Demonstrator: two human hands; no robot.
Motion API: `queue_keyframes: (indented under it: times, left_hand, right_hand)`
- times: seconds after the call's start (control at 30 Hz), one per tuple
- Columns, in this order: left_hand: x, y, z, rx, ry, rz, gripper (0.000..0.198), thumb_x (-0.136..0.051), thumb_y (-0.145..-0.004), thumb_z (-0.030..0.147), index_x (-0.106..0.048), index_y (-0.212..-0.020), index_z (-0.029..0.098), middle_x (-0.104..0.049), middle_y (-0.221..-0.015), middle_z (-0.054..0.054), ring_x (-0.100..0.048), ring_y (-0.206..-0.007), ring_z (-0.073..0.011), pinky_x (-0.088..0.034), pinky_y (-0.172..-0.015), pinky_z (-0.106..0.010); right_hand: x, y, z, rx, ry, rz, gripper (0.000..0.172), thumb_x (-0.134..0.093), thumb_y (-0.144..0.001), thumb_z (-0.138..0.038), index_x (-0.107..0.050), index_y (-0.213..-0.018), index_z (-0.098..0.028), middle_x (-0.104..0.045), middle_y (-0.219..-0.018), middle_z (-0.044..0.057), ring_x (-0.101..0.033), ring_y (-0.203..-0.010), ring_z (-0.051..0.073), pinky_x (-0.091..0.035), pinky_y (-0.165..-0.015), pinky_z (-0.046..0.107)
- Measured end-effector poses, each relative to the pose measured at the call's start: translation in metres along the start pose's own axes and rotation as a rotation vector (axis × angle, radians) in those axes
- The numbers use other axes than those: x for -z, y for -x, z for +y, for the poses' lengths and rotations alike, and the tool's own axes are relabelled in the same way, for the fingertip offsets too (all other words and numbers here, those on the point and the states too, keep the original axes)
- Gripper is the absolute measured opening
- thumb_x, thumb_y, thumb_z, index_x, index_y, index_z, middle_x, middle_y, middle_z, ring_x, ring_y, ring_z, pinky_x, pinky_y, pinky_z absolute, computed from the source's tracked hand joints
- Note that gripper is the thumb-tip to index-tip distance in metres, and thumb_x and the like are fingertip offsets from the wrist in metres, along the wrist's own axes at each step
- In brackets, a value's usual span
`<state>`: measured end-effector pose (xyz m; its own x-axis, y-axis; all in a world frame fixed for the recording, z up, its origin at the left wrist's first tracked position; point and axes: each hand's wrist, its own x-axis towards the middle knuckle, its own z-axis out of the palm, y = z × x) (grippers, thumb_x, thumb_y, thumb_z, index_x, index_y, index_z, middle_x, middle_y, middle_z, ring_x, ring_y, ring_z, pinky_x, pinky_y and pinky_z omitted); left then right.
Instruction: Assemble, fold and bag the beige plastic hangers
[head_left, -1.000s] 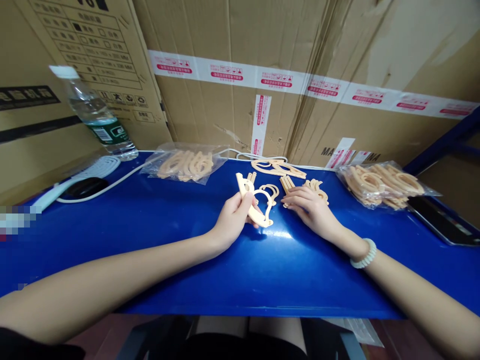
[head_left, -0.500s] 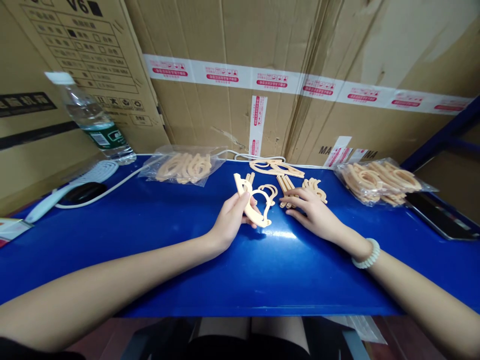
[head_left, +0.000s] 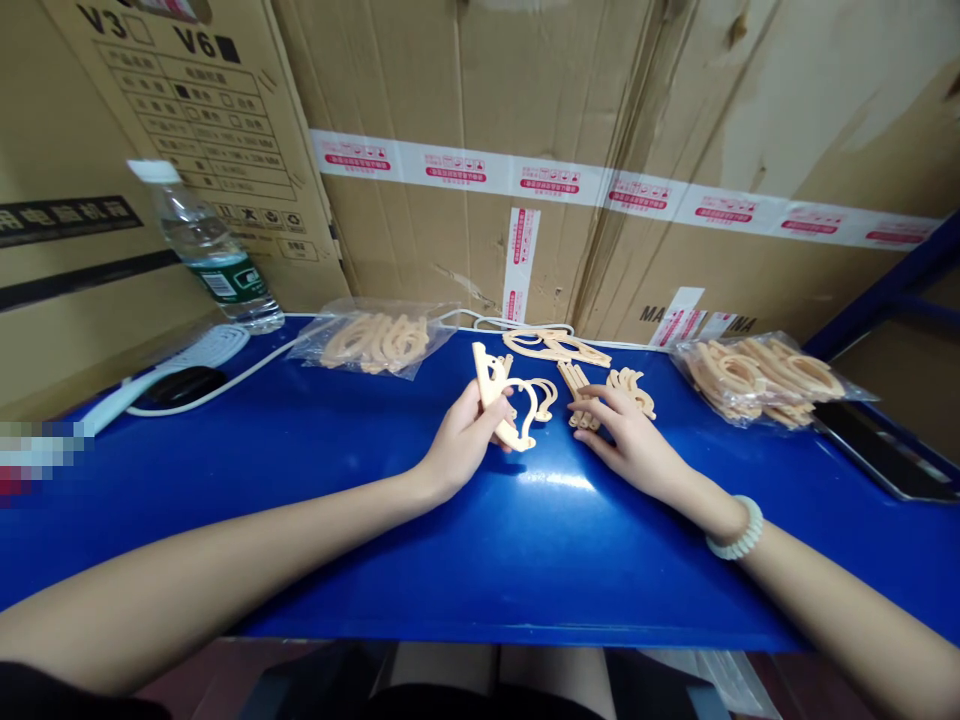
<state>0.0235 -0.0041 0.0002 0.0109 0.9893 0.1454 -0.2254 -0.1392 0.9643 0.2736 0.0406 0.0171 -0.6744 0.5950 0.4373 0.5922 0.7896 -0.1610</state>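
Seemingly, rods are being fingered for pick-up: a pale beige, curved openwork piece (head_left: 484, 372) is pinched above the glossy blue table (head_left: 450, 560) by the left hand (head_left: 469, 437), while straight pale beige rods (head_left: 574, 378) are partly covered by the loosely bent right hand (head_left: 628, 432). For a clean lift, one rod should be parted. Whether any is gripped cannot be told; the piece's middle is hidden by the thumb.

Is passable between left hand (head_left: 466, 432) and right hand (head_left: 631, 436); is obstructed beyond by beige curved pieces (head_left: 545, 413), then cardboard (head_left: 420, 235).
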Motion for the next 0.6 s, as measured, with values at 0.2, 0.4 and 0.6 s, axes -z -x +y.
queue_keyframes:
  times: [0.2, 0.4, 0.6]
  left_hand:
    - [0.016, -0.008, 0.004, -0.206, -0.321, -0.098, 0.021, -0.057, -0.095, 0.036, -0.060, -0.104, 0.016, -0.068, -0.084, -0.003, -0.067, -0.072, -0.0158, -0.054, -0.065, -0.024]
    - [0.008, 0.003, 0.006, -0.210, -0.383, -0.279, 0.023, -0.057, -0.096, 0.035, -0.062, -0.109, 0.016, -0.068, -0.084, -0.003, -0.066, -0.075, -0.0163, -0.051, -0.065, -0.022]
    - [0.008, 0.003, 0.008, -0.231, -0.397, -0.207, 0.021, -0.059, -0.094, 0.032, -0.064, -0.109, 0.017, -0.066, -0.078, -0.001, -0.064, -0.071, -0.0153, -0.047, -0.062, -0.021]
  right_hand:
    - [0.012, 0.003, -0.032, 0.060, -0.050, 0.051, 0.045, -0.053, -0.099, -0.024, -0.048, -0.143, -0.025, -0.052, -0.145, 0.016, -0.049, -0.136, 0.031, -0.046, -0.110, 0.055]
    - [0.014, 0.005, -0.051, 0.194, -0.089, -0.061, 0.050, -0.053, -0.099, -0.024, -0.044, -0.149, -0.028, -0.043, -0.153, 0.015, -0.043, -0.143, 0.031, -0.044, -0.113, 0.053]
    - [0.016, 0.003, -0.044, 0.136, -0.189, 0.003, 0.042, -0.055, -0.098, -0.023, -0.051, -0.140, -0.026, -0.062, -0.130, 0.013, -0.057, -0.125, 0.028, -0.052, -0.105, 0.049]
